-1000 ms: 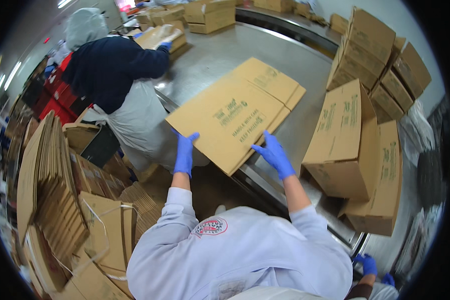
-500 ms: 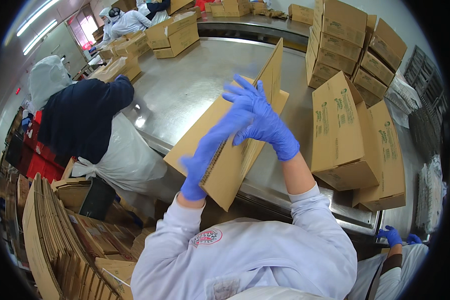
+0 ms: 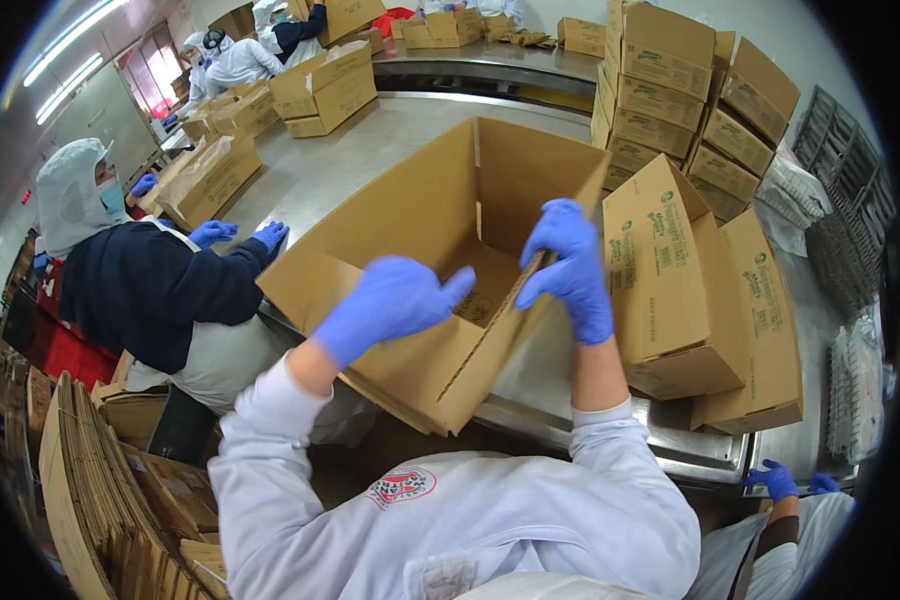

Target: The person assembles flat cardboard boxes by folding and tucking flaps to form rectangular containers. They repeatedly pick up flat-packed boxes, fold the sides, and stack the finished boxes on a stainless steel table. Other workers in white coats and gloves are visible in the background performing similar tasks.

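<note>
An unfolded brown cardboard box point(image 3: 390, 210), its top open toward me, stands tilted at the steel table's near edge. My right hand point(image 3: 573, 270), in a blue glove, grips the right wall's upper edge between thumb and fingers. Over the near-left side of the box is my left hand point(image 3: 390, 305), also blue-gloved and slightly blurred. Its thumb points right, toward the opening; its other fingers are mostly hidden, so whether they hold the cardboard does not show. A near flap point(image 3: 410, 365) folds outward below that hand.
Two closed cartons point(image 3: 665, 290) lean on the steel table point(image 3: 410, 115) at right, with stacked cartons point(image 3: 660, 90) behind. Flat cardboard sheets point(image 3: 80, 480) stand at lower left. A co-worker point(image 3: 140, 270) works at left; another person's gloved hand point(image 3: 775, 480) shows at lower right.
The folded cardboard has opened out into a box. My hands, crossed close together before, have moved apart: the left to the near-left side, the right onto the right wall's edge.
</note>
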A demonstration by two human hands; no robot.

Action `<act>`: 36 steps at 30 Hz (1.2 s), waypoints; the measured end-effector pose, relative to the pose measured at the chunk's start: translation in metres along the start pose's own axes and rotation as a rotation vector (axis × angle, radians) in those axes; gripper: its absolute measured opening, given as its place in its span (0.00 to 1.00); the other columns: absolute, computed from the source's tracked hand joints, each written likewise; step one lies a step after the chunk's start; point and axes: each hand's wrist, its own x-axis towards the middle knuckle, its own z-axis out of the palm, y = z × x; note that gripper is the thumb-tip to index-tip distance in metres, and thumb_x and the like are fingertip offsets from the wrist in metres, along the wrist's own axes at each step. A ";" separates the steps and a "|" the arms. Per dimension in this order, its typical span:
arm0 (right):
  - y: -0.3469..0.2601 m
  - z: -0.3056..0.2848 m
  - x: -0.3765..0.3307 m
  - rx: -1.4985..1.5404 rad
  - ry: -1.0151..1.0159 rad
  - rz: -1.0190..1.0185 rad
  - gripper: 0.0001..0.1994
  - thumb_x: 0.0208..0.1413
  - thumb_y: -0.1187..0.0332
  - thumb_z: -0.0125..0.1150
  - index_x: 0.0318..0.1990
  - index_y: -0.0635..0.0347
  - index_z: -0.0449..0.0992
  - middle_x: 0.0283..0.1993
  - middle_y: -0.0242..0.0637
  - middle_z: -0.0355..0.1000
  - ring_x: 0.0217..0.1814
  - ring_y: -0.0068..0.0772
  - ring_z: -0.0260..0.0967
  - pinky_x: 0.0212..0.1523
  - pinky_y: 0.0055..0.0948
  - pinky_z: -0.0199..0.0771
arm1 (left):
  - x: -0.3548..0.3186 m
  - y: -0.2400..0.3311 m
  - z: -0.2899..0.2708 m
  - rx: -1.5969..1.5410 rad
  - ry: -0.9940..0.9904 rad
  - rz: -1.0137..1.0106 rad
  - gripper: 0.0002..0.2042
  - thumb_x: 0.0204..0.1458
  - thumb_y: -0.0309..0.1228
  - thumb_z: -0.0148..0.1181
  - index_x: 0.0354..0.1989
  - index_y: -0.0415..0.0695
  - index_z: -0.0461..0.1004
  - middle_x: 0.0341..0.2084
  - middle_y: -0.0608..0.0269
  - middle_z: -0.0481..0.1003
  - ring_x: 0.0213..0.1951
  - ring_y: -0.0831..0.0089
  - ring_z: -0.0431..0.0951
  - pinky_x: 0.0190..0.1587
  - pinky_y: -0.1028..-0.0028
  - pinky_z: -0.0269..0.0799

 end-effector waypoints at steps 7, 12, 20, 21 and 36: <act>-0.014 0.018 -0.001 -0.009 -0.071 -0.088 0.30 0.15 0.36 0.65 0.14 0.53 0.65 0.15 0.30 0.58 0.21 0.35 0.58 0.36 0.32 0.58 | 0.199 0.003 0.003 -0.099 0.593 0.408 0.30 0.42 0.21 0.48 0.59 0.43 0.53 0.53 0.49 0.62 0.57 0.55 0.61 0.57 0.60 0.57; -0.013 -0.002 -0.009 -0.138 -0.265 -0.027 0.30 0.25 0.32 0.57 0.15 0.54 0.67 0.17 0.33 0.60 0.24 0.35 0.59 0.35 0.32 0.56 | 0.255 0.017 -0.016 0.039 0.474 0.197 0.34 0.36 0.19 0.52 0.58 0.48 0.55 0.59 0.55 0.54 0.62 0.58 0.51 0.61 0.51 0.44; 0.000 0.080 0.011 -0.083 -0.690 0.177 0.28 0.32 0.36 0.57 0.17 0.57 0.71 0.20 0.41 0.66 0.26 0.42 0.63 0.34 0.38 0.58 | 0.142 -0.054 -0.029 -0.045 0.627 -0.007 0.17 0.45 0.27 0.48 0.46 0.46 0.69 0.38 0.50 0.72 0.40 0.60 0.73 0.45 0.64 0.66; 0.000 0.088 0.012 -0.078 -0.945 0.351 0.29 0.36 0.37 0.55 0.20 0.59 0.75 0.24 0.43 0.71 0.30 0.43 0.67 0.41 0.41 0.61 | 0.148 -0.086 -0.033 0.160 0.873 -0.001 0.15 0.46 0.26 0.47 0.44 0.46 0.71 0.34 0.49 0.75 0.35 0.59 0.76 0.41 0.63 0.70; -0.011 0.040 -0.050 0.025 -1.159 0.566 0.25 0.52 0.49 0.44 0.21 0.63 0.77 0.26 0.50 0.71 0.31 0.53 0.69 0.37 0.44 0.68 | 0.200 -0.025 0.111 0.135 0.650 -0.016 0.25 0.55 0.46 0.42 0.56 0.44 0.60 0.59 0.52 0.54 0.63 0.61 0.48 0.60 0.49 0.38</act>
